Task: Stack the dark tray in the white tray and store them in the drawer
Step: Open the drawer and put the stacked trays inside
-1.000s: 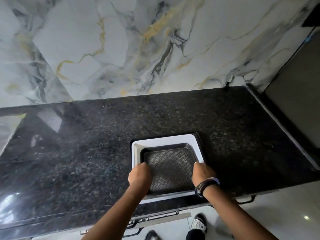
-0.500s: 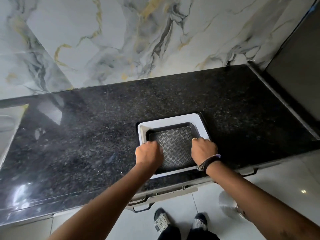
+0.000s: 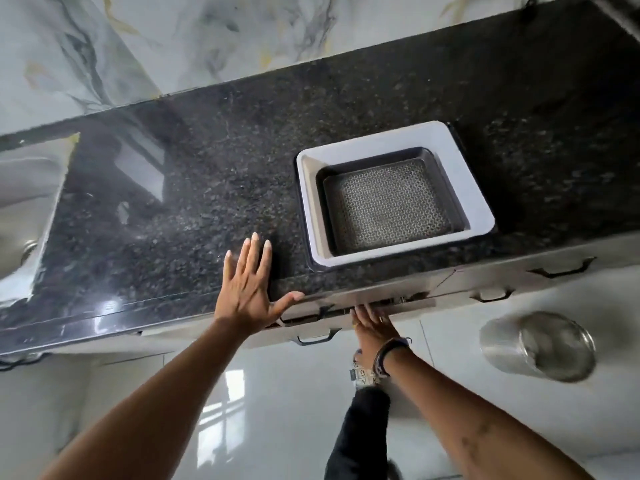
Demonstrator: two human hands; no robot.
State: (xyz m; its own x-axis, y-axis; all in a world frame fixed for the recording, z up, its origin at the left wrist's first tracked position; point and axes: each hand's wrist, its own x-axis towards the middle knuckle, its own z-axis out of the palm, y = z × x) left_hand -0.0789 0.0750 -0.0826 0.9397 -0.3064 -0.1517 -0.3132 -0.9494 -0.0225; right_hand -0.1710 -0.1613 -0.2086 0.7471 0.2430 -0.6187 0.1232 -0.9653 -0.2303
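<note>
I see the dark tray nested inside the white tray, both sitting on the black granite counter near its front edge. Nobody holds them. Left hand is flat over the counter edge just left of the trays, fingers spread wide, empty. Right hand is below the counter lip at the drawer front, which is slightly ajar; fingertips are hidden, so I can't tell its grip. A steel container stands on the floor to the right.
</note>
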